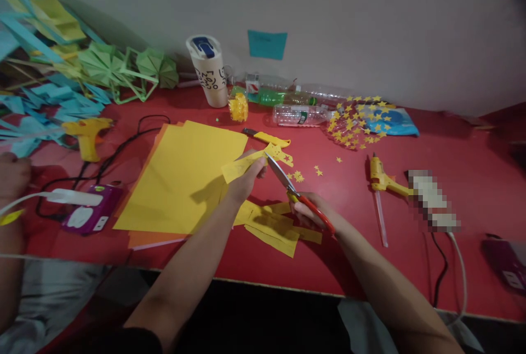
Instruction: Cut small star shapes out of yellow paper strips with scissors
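My left hand point(249, 178) is closed on a strip of yellow paper point(235, 170) above the red table. In my right hand point(306, 209) is a pair of scissors point(283, 174) with red handles, its blade tips at the strip near my left fingers. Small cut yellow stars point(296, 177) lie just beyond the scissors. Yellow paper scraps point(273, 228) are spread below my hands. A yellow utility knife point(267, 137) rests behind the strip. Left of my left hand is a stack of yellow paper sheets point(184, 178), with orange sheets under it.
A tumbler point(209, 72), plastic bottles point(302, 115) and a star-covered clear piece point(357, 124) stand or lie along the wall. Glue guns point(378, 173) sit on both sides, with cords and a purple power strip point(92, 211). Another person's arm point(12, 222) is at far left, beside folded paper shapes point(107, 66).
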Demonstrator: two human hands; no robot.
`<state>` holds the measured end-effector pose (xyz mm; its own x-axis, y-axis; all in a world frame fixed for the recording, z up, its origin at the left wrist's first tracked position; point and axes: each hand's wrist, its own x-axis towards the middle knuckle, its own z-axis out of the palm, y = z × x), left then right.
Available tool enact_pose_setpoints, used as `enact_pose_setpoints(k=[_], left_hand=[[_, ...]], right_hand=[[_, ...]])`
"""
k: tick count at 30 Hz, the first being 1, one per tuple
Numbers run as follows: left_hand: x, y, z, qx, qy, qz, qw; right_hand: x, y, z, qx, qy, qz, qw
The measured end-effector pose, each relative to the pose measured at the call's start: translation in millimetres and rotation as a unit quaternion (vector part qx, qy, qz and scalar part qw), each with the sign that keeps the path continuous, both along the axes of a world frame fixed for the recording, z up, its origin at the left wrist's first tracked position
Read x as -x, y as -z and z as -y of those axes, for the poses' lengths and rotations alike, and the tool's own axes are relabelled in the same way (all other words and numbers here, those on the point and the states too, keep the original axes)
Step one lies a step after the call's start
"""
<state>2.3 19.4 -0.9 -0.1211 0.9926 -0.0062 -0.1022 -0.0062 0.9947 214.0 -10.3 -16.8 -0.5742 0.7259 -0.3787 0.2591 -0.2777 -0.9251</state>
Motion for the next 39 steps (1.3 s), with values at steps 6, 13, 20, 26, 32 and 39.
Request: enact_pose_setpoints(k=[6,13,20,26,32,39], left_hand=[[-2.6,0.6,2.1,-0.005,-0.003,0.0,1.0],[-5.0,6.9,1.6,0.014,0.009,0.007,1.0],[-8.1,4.2,4.0,0.009,-0.003,0.024,1.0],[-9.7,3.4,4.0,0.008,0.0,0.008,1.0],[-10.1,4.3,3.8,0.004,-0.001,0.012,1.0],[-9.1,8.3,2.2,-0.016,0.004,0.013,1.0]], right_hand=[[4.0,-4.4,1.7,0.002,-0.001,0.0,1.0],[5.8,-6.7,3.2,0.001,0.004,0.0,1.0],[8.5,-4.1,5.1,0.002,0.017,0.003,1.0],[12.2,-7.3,7.4,0.022,0.043,0.034,0.998],[14.1,-11.4,7.6,0.023,0.044,0.037,0.998],[14.2,-12.4,6.5,0.025,0.039,0.05,0.998]])
